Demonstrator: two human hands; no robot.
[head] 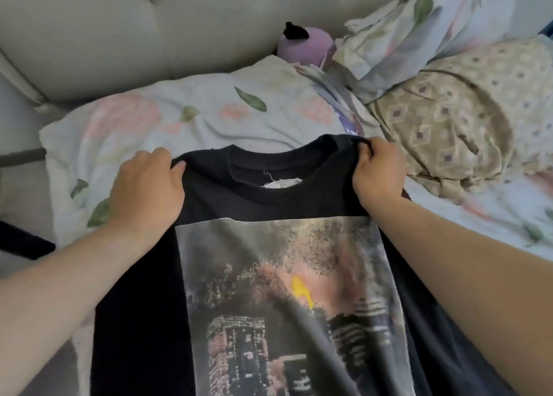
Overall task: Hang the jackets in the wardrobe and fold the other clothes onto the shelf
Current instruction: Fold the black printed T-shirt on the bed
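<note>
The left hand (pixel 146 186) and the right hand (pixel 378 174) each gripped a shoulder of the soft black shirt (pixel 299 201), fingers curled round the cloth; the shirt was held up flat over the wrinkled, flowery bed (pixel 179 120), its big square picture (pixel 284 291) facing up; a round purple toy (pixel 302 44) sat by the padded grey headboard (pixel 149 21); a lumpy tan blanket (pixel 449 120) lay on the right.
</note>
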